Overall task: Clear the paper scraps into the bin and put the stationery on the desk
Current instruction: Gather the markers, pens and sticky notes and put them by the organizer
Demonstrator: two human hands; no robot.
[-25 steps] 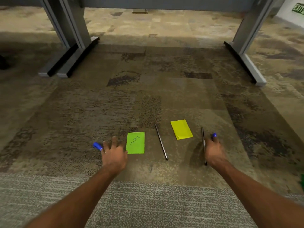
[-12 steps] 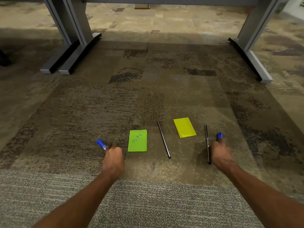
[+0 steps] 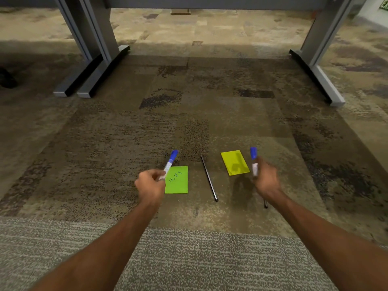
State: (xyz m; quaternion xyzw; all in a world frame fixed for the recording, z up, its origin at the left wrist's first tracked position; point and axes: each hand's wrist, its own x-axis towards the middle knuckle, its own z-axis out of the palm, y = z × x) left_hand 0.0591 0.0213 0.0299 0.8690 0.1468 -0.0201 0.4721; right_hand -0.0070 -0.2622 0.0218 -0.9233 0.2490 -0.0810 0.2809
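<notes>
My left hand [image 3: 150, 184] grips a white marker with a blue cap [image 3: 170, 162], lifted off the carpet and pointing up and away. My right hand [image 3: 266, 179] grips a second blue-capped marker [image 3: 254, 160], also raised. A green sticky note with writing [image 3: 176, 180] lies on the carpet just right of my left hand. A yellow sticky note [image 3: 234, 162] lies left of my right hand. Between the notes lies a thin dark pen [image 3: 209, 178]. Another dark pen [image 3: 265, 204] is mostly hidden under my right wrist.
Grey desk legs with long feet stand on the carpet at back left [image 3: 92, 80] and back right [image 3: 319, 76]. The desk's underside [image 3: 210, 2] spans the top. No bin is in view. A dark object [image 3: 6, 78] sits at the far left.
Both hands have closed on the blue-capped markers and lifted them off the carpet, drawing inward. The right hand now covers most of the right-hand pen.
</notes>
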